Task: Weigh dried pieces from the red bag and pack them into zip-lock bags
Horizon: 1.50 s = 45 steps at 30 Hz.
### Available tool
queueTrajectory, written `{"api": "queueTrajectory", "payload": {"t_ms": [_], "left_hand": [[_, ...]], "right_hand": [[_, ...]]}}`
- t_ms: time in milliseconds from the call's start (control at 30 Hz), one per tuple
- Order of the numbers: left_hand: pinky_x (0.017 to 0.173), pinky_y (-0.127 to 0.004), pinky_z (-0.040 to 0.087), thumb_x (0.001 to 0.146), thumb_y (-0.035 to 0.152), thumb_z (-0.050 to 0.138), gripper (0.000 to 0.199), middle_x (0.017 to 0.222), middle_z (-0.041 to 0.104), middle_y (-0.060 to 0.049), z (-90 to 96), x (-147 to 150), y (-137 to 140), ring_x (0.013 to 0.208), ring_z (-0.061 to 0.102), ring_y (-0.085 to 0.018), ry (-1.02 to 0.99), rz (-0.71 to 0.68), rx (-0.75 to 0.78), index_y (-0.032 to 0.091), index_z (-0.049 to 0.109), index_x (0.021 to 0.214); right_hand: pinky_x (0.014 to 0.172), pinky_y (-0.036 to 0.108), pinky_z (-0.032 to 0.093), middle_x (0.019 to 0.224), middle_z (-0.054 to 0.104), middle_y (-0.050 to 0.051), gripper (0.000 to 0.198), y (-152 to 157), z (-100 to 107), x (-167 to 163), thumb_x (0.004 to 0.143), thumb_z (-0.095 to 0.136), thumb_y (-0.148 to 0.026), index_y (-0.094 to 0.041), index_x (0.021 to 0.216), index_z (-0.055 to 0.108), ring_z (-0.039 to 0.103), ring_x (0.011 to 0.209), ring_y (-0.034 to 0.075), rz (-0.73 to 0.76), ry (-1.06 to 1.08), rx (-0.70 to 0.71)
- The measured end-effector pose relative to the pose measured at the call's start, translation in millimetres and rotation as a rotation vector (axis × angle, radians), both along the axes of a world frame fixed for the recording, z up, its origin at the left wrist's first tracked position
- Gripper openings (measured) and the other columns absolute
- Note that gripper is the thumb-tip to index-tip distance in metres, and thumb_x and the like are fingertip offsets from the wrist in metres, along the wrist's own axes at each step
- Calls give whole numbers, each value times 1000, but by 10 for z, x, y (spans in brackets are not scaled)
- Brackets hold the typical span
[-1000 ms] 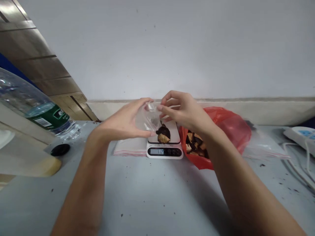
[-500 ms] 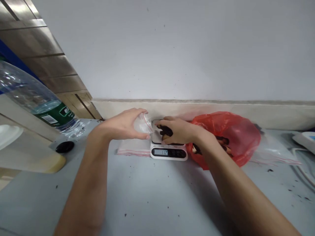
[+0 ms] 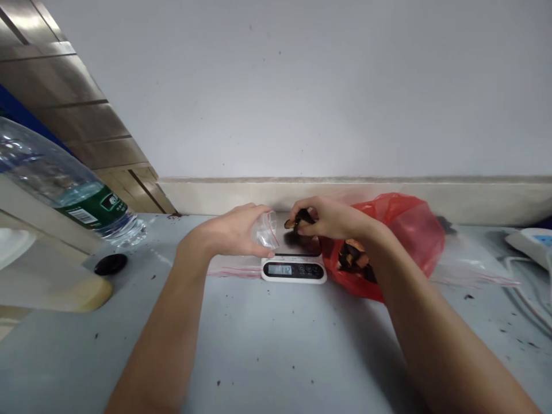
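Note:
My left hand (image 3: 230,233) holds a small clear zip-lock bag (image 3: 266,230), thumb and fingers curved wide around its mouth, which faces right. Dark-skinned dried slices (image 3: 301,221) with pale brown cut faces are pinched in my right hand (image 3: 321,217). They hang just above the plate of a small white digital scale (image 3: 294,270), to the right of the bag's mouth. The scale's display appears to read 112; a decimal point is too small to tell. Right beside the scale, under my right forearm, an open red plastic bag (image 3: 416,230) contains more such pieces.
More clear zip-lock bags (image 3: 235,265) lie left of the scale, and others (image 3: 470,267) lie right of the red bag. On the left are a tilted water bottle (image 3: 92,207), a pale plastic container (image 3: 56,276) and a black lid (image 3: 111,264). A white device (image 3: 530,247) with a cable stands far right.
My right hand has lifted the dried slices off the scale plate. My left hand has moved right with the zip-lock bag, its mouth now over the plate's left side.

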State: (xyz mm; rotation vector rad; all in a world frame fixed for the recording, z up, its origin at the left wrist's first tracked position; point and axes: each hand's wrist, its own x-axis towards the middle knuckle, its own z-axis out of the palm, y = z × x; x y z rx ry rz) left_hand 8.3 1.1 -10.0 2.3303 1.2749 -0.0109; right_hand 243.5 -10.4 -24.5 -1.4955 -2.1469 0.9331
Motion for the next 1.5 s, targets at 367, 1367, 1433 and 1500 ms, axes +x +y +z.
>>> {"api": "queueTrajectory", "payload": {"t_ms": [367, 1367, 1433, 1500], "left_hand": [[98, -42, 56, 78, 67, 76, 81, 141, 71, -12, 49, 39, -5, 125, 69, -36, -227, -48, -12, 25, 56, 144], [121, -47, 42, 79, 71, 70, 98, 172, 42, -14, 112, -54, -47, 155, 44, -41, -147, 19, 78, 27, 42, 163], [121, -47, 42, 80, 72, 70, 100, 172, 41, -15, 121, -44, -52, 154, 45, -40, -169, 15, 75, 25, 41, 164], [117, -47, 47, 80, 71, 71, 102, 170, 45, -15, 151, -43, -68, 150, 51, -39, -224, 25, 75, 24, 39, 165]], "right_hand": [[94, 39, 59, 119, 78, 6, 36, -123, 164, -191, 78, 79, -23, -24, 113, 74, 71, 114, 24, 115, 327, 214], [77, 30, 59, 96, 81, 5, 23, -36, 63, -141, 74, 72, -6, -21, 90, 76, 77, 91, 22, -142, 62, 150], [82, 33, 61, 102, 81, 6, 19, -90, 154, -140, 77, 77, -15, -20, 95, 75, 77, 93, 22, -109, 310, 221], [88, 37, 61, 106, 80, 6, 16, -159, 242, -136, 81, 76, -22, -20, 97, 76, 76, 98, 23, -43, 438, 287]]}}
